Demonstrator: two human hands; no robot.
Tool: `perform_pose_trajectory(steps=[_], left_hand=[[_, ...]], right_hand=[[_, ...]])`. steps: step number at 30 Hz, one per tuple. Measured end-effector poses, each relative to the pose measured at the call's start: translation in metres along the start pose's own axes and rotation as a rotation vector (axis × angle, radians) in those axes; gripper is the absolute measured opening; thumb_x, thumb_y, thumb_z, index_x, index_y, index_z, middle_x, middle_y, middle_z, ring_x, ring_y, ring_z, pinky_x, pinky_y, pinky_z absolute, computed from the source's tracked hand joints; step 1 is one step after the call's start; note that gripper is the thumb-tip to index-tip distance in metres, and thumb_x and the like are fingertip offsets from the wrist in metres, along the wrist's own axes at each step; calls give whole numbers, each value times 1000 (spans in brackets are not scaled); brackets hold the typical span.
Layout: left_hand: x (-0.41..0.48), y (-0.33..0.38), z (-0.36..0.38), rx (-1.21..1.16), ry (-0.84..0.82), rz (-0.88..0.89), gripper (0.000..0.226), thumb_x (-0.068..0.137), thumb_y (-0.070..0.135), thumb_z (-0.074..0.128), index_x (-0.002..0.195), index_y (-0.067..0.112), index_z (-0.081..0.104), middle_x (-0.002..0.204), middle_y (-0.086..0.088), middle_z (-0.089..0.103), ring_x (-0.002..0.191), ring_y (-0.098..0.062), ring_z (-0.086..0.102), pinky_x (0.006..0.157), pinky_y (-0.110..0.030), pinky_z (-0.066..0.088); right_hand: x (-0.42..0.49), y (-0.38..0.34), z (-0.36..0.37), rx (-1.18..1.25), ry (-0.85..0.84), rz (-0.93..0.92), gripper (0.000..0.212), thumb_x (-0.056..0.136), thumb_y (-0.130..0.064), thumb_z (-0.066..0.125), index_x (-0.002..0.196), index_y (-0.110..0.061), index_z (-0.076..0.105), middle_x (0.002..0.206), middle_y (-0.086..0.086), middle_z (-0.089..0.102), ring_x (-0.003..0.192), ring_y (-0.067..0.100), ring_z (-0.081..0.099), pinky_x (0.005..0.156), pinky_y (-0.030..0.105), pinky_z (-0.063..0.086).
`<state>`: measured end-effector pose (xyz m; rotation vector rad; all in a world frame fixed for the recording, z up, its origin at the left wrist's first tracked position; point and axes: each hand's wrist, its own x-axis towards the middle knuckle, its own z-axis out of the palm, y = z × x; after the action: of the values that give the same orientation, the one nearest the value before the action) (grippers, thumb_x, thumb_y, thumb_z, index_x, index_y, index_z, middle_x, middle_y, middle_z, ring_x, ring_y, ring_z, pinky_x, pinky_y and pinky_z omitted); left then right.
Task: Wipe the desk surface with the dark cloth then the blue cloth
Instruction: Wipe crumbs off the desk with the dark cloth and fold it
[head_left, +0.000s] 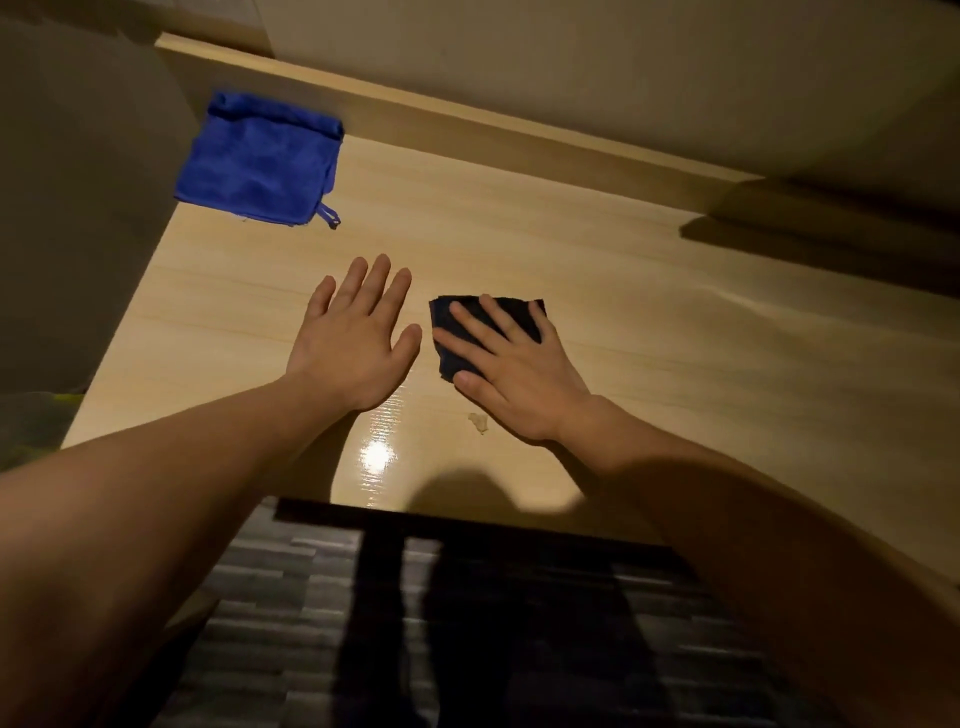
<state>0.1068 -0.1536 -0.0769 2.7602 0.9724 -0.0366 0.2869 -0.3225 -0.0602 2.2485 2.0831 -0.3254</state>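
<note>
A small dark cloth (448, 312) lies folded on the light wooden desk (623, 322), near the middle. My right hand (511, 371) presses flat on it with fingers spread, covering most of it. My left hand (353, 338) rests just left of the cloth, palm down, fingers apart, holding nothing. A folded blue cloth (257, 163) with a small loop at one corner lies at the desk's far left, by the back ledge.
A raised wooden ledge (467, 122) and a wall run along the desk's back. A small pale scrap (478, 422) lies near my right wrist. Dark shadow covers the right back corner (831, 244). Below the front edge is a striped dark floor (467, 623).
</note>
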Motion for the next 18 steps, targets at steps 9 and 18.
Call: perform_pose_trajectory(steps=[9, 18], left_hand=[[-1, -2, -2, -11, -11, 29, 76, 105, 63, 10, 171, 25, 7, 179, -6, 2, 164, -26, -3, 130, -54, 4], [-18, 7, -9, -90, 49, 101, 67, 106, 53, 21, 168, 27, 26, 177, -6, 16, 164, -27, 6, 128, -58, -1]], right_hand=[[-64, -64, 17, 84, 29, -24, 57, 110, -53, 18, 165, -37, 17, 174, -10, 9, 160, 14, 0, 126, 44, 6], [-116, -109, 21, 529, 103, 67, 54, 107, -52, 29, 149, -31, 54, 161, -14, 43, 153, 3, 26, 115, 30, 15]])
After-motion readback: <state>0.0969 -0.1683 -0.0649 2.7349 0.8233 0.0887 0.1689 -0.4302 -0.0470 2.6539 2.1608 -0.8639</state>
